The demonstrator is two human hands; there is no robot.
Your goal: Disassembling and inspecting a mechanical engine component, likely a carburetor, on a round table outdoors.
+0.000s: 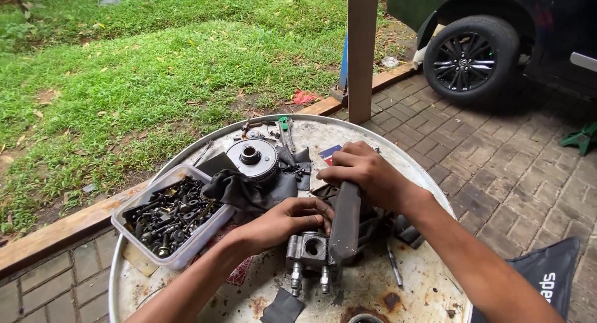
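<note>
Hands on metal parts, drum top centre.
Bolt tub [171, 218] left edge, black rag [239, 189] behind; left hand [283, 222] clasps metal block [309, 249], right hand [364, 172] wraps dark bar [345, 223].

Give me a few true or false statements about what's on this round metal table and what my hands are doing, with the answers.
1. The right hand grips a long dark bar. True.
2. The left hand rests in the plastic tub. False: it touches the grey metal block.
3. The tub holds dark bolts and nuts. True.
4. The round metal disc lies on the grass. False: it lies on the table, beside a dark rag.
5. A car wheel stands on the brick paving. True.
</note>
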